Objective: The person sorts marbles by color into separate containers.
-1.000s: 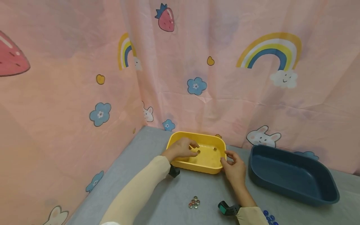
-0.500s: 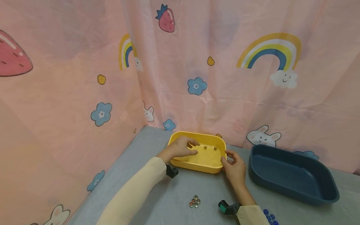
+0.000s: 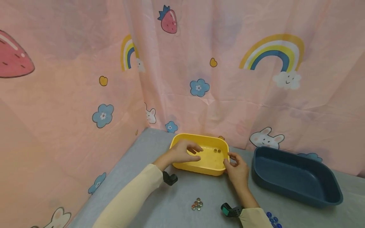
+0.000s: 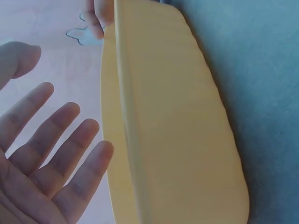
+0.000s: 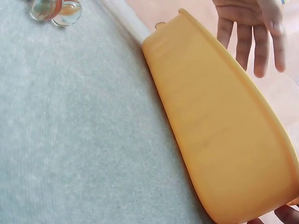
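Note:
A yellow tray (image 3: 196,168) stands on the grey cloth near the back curtain. Inside it, toward the right end, two small amber-looking marbles (image 3: 215,150) lie side by side. Over the tray's left part hovers my left hand (image 3: 180,152), palm inward and fingers spread, holding nothing; the left wrist view shows its separate fingers (image 4: 60,161) beside the rim. My right hand (image 3: 239,171) grips the tray's right end, thumb and fingers about the rim; in the right wrist view only its fingertips (image 5: 287,214) show at the tray's corner.
A larger dark blue tray (image 3: 296,172) stands to the right. Several clear marbles with coloured swirls (image 3: 197,204) lie on the cloth in front of the yellow tray. Blue marbles (image 3: 274,219) sit near the front edge, beside the right sleeve. A patterned pink curtain (image 3: 228,104) closes off the back and left.
One marble in the yellow tray has rolled right, up beside the other. My left hand has drawn slightly left and its fingers have parted more. The right hand has stayed at the tray's end.

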The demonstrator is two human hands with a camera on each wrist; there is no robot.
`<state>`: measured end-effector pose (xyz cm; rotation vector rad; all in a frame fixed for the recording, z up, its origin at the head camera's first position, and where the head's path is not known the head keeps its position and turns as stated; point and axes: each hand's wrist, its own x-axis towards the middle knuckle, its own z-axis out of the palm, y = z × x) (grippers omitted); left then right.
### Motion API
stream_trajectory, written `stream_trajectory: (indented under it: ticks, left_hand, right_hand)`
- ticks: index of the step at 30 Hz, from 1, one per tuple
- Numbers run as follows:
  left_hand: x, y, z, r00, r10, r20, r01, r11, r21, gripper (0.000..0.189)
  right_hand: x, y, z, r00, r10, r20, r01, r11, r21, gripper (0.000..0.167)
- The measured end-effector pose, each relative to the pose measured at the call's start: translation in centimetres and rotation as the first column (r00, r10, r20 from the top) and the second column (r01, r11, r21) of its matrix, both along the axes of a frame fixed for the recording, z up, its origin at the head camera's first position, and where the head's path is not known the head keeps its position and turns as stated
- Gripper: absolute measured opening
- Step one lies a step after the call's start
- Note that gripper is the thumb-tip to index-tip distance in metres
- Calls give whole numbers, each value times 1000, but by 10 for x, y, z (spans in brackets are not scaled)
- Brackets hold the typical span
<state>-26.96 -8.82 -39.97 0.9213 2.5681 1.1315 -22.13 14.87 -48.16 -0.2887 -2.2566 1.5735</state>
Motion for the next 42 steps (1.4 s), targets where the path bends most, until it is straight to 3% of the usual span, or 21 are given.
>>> stream_trajectory:
  ticks: [9, 17, 30, 42]
  left_hand:
    - [22, -8, -2, 998, -32, 49, 29, 998, 59, 28]
    - [35, -13, -7, 997, -74, 27, 71, 993, 96, 26]
    - [61, -14, -23, 986, -141, 87, 135, 988, 74, 30]
    - [70, -15, -44, 968, -219, 120, 220, 975, 9, 21]
  right_hand:
    - [0, 0, -1, 1000, -1, -1, 1, 1000, -7, 32]
    - [-1, 0, 0, 1000, 4, -28, -4, 1000, -3, 31]
    - [1, 0, 1, 999, 14, -34, -14, 1000, -17, 30]
    - [0, 0, -1, 1000, 8, -18, -8, 1000, -14, 31]
